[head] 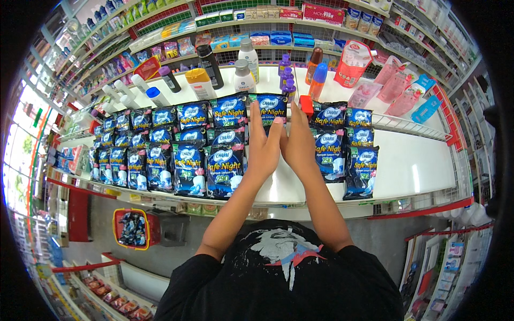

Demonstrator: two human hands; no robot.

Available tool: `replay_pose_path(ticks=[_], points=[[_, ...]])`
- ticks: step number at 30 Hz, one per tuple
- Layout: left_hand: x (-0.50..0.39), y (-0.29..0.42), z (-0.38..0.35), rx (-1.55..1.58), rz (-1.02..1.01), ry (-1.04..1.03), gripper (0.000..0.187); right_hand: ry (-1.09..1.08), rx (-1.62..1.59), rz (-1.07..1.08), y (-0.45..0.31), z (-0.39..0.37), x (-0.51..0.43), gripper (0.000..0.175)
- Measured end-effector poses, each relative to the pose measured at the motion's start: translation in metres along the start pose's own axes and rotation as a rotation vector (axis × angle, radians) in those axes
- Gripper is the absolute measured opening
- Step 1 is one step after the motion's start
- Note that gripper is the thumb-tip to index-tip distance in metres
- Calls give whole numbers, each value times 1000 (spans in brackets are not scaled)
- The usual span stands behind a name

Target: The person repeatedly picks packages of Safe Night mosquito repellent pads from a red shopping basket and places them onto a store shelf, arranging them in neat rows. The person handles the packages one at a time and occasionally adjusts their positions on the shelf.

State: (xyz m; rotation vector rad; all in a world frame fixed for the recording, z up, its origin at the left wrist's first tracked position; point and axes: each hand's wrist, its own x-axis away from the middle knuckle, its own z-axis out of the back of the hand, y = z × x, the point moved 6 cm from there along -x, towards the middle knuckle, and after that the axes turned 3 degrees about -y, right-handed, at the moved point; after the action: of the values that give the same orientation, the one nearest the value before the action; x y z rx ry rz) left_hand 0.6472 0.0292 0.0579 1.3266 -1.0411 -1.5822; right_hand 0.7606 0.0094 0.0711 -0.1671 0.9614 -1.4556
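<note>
In front of me, both hands reach over a white shelf (277,192) to an upright dark-blue Charm Safe Night sanitary pad pack (273,103) in the back row. My left hand (263,150) is at its left side, fingers straight, the thumb across its lower front. Along the right edge lies my right hand (299,140), fingers extended. Between them the two hands steady the pack, and its lower part is hidden. Matching packs stand in rows at the left (224,168) and right (329,154). Bare white surface shows below my hands.
Behind the packs, on a raised ledge, stand white lotion bottles (245,76), a yellow-capped bottle (199,84), purple bottles (287,82) and a red refill pouch (353,64). A red box (306,105) is near my right fingertips. A red basket (130,228) of packs is on the floor.
</note>
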Motion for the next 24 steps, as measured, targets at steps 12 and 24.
replay_pose_path(ticks=[12, 24], points=[[47, -21, -57, -40, 233, -313, 69, 193, -126, -197, 46, 67, 61, 53], [55, -22, -72, -157, 208, -327, 72, 192, -164, -165, 52, 70, 75, 53]])
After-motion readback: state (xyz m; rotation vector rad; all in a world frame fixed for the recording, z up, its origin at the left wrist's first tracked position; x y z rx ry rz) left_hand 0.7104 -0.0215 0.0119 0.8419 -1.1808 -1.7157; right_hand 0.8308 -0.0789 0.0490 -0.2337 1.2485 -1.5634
